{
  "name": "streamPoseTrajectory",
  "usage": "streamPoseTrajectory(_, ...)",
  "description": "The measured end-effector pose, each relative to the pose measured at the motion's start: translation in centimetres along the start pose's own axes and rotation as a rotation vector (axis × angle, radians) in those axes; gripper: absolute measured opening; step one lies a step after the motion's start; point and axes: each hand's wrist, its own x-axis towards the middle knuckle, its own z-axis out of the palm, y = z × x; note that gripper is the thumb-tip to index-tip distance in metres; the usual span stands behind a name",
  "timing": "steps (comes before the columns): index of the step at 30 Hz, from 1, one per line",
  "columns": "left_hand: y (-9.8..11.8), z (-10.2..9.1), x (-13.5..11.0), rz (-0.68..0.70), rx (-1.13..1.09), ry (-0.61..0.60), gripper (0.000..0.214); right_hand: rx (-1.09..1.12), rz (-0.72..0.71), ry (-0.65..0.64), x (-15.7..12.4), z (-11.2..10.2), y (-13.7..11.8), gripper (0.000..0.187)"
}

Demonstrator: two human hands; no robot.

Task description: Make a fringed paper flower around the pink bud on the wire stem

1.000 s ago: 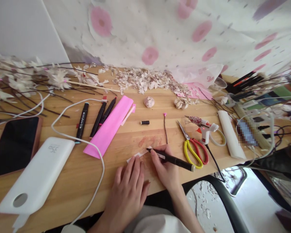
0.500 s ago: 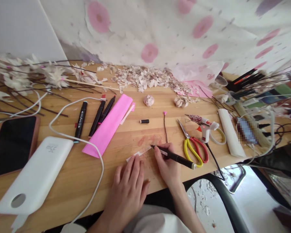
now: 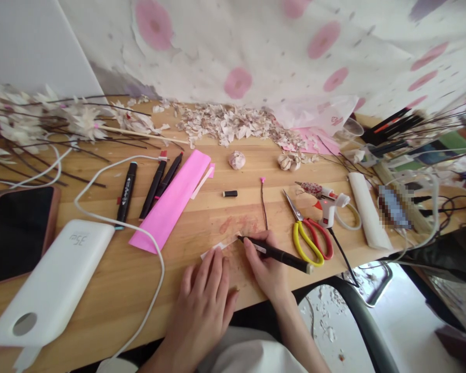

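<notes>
Shifting slightly left since the previous head-view frame: black marker (image 3: 279,257), its tip at the end of a narrow white paper strip (image 3: 219,246) on the wooden desk (image 3: 101,305); contact cannot be told. Right hand (image 3: 266,264) is keeping its grip pinched on the marker barrel. Left hand (image 3: 200,316) is resting with its grip spread, fingertips just beside the strip. Risk: an unpinned strip sliding under the tip, or ink straying onto the desk. Yellow-and-red scissors (image 3: 302,243) and hot glue gun (image 3: 328,212) are lying right; pink paper (image 3: 171,202) left. White power bank (image 3: 50,282) is showing "35", remainder unclear.
</notes>
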Motion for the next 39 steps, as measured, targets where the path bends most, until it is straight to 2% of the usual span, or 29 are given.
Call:
streamPoseTrajectory(5,0.03,-0.08,0.18,0.006,0.002,0.008,0.048,-0.006,-0.009,0.036,-0.06,0.0,0.2,0.014)
streamPoseTrajectory(9,0.02,-0.01,0.26,0.0,-0.001,0.024,0.047,-0.018,-0.016,-0.008,-0.14,-0.01,0.18,0.016)
streamPoseTrajectory(15,0.02,-0.05,0.36,0.004,-0.004,0.012,0.048,-0.028,-0.036,0.138,-0.16,-0.08,-0.12,0.018)
streamPoseTrajectory(20,0.03,0.04,0.31,-0.005,-0.01,0.017,0.047,-0.015,-0.045,0.004,-0.29,-0.13,0.07,0.014)
streamPoseTrajectory(25,0.02,0.05,0.2,0.003,-0.001,0.019,0.046,-0.021,-0.032,0.073,-0.36,-0.22,0.07,0.011)
streamPoseTrajectory(30,-0.04,0.01,0.32,-0.01,-0.024,0.024,0.048,-0.017,-0.052,-0.031,-0.45,-0.41,-0.18,0.01)
streamPoseTrajectory(35,-0.01,-0.13,0.42,-0.005,-0.017,0.01,0.048,-0.018,-0.069,0.021,-0.36,-0.44,-0.08,0.009)
streamPoseTrajectory(39,0.07,-0.11,0.37,-0.003,-0.011,0.014,0.049,-0.014,-0.101,-0.028,-0.31,-0.49,-0.22,0.008)
